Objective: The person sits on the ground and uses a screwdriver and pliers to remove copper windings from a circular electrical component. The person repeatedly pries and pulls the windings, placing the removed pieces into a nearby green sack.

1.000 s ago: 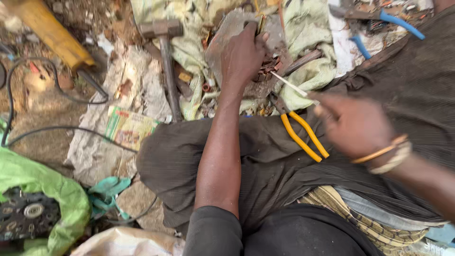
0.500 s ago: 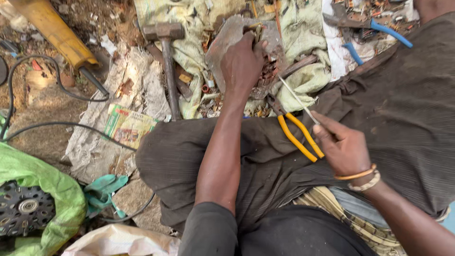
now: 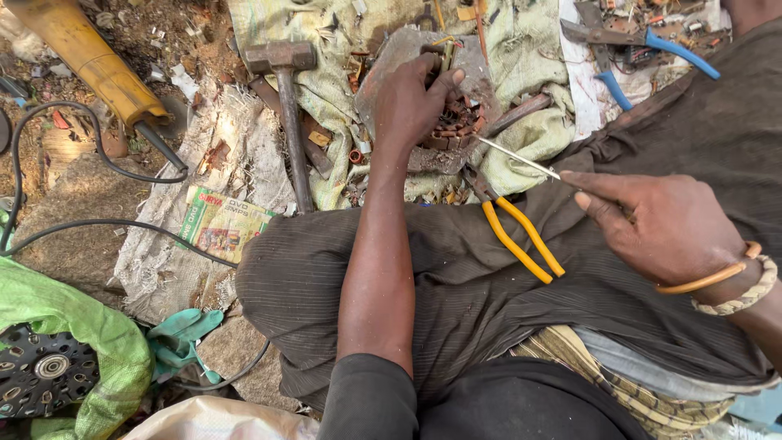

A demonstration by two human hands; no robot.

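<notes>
My left hand presses down on a rusty coil-like metal part that rests on a flat metal plate. My right hand grips a thin metal rod whose tip points at that part. Yellow-handled pliers lie on my dark trouser leg between the two hands.
A hammer lies on pale green cloth left of the plate. Blue-handled shears sit at the top right. A yellow power tool with black cable lies at the top left. Printed packaging, green sacking and scrap cover the ground.
My right hand has moved down and right with the rod, turning so its tip points at the part. My left hand stayed on the part.
</notes>
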